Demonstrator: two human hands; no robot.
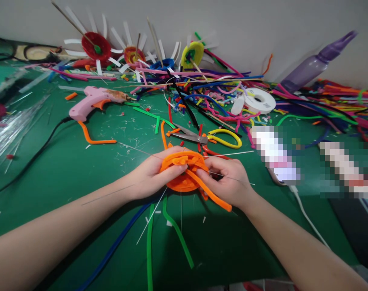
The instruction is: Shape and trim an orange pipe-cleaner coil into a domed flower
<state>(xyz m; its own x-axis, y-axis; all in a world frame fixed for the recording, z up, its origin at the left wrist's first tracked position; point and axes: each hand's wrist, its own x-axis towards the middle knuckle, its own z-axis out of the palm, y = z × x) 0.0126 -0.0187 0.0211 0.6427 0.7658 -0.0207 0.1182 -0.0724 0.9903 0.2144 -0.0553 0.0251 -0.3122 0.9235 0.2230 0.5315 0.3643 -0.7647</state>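
An orange disc of coiled pipe cleaner [184, 185] is held between my two hands above the green table. Thin wires stick out around it like spokes. My left hand [152, 171] is closed on its left side, the thumb pressed over the front and the fingers behind. At the right rim, my right hand [229, 178] pinches the disc, its thumb against a loose orange pipe cleaner [215, 196] that points down to the right. Scissors [203, 140] lie just beyond the disc. Below it are green pipe cleaners [150, 242] and a blue pipe cleaner [118, 242].
A pink glue gun [91, 101] with a black cord lies left. Finished-looking red [95, 46] and yellow discs [192, 55] lean by the wall. Behind are heaped pipe cleaners, a white spool [259, 101] and a purple bottle [308, 68]. A blurred phone [276, 155] sits right.
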